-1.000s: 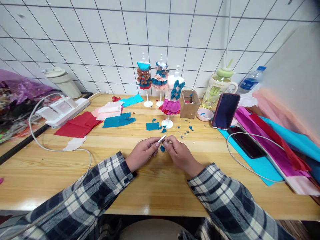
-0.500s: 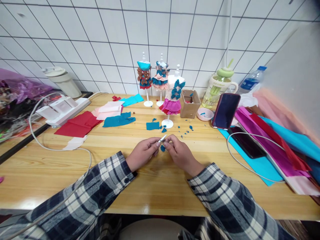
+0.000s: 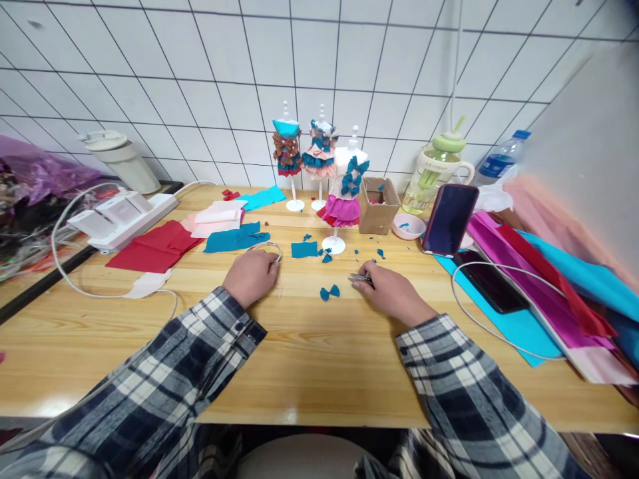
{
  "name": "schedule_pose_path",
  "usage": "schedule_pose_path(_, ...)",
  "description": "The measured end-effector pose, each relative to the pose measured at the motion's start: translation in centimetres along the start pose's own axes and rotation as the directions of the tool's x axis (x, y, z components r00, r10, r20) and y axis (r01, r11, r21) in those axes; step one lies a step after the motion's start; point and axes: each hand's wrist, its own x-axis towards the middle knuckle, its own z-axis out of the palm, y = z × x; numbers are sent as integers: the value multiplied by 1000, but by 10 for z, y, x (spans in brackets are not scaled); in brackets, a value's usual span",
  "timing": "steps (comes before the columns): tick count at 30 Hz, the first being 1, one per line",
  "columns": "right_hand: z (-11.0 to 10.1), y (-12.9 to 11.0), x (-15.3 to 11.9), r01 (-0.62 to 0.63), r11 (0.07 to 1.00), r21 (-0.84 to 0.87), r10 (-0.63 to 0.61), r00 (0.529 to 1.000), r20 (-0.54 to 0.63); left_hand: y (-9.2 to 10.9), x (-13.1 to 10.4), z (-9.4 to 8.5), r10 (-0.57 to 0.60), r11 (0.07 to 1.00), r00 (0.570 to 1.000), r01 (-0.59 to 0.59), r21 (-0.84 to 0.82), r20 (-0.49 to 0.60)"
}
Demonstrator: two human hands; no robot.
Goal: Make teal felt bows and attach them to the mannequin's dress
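Note:
My left hand (image 3: 251,277) rests near the tabletop on the left, fingers closed on a thin pale ring (image 3: 272,245) that looks like a narrow roll of tape. Over to the right, my right hand (image 3: 392,289) grips small scissors (image 3: 360,279), their short dark blades pointing left. Between the hands lies a teal fabric bow (image 3: 329,293), touched by neither. Just beyond it are a teal rectangle (image 3: 304,250) and scattered teal scraps (image 3: 327,257). A mini dress form (image 3: 339,211) with a white top, teal bows and a magenta skirt stands behind them.
Two more dressed forms (image 3: 287,150) stand near the tiled wall. A cardboard box (image 3: 378,216), pink dish (image 3: 409,227), upright phone (image 3: 450,219) and jug (image 3: 434,176) are right of them. Cloth pieces (image 3: 154,247) and a power strip (image 3: 124,219) lie left; cables cross both sides.
My hands have moved apart, left hand to the left and right hand to the right. The teal bow now lies fully visible between them. Scissors now show in my right hand.

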Motion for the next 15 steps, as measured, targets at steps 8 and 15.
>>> schedule_pose_path(8,3,-2,0,111,987,-120,-125,986,-108,2,-5,0,-110,989,980,125,84,-166)
schedule_pose_path(15,3,-5,2,228,973,-24,-229,970,-83,15,-7,-10,-30,999,993,35,38,-118)
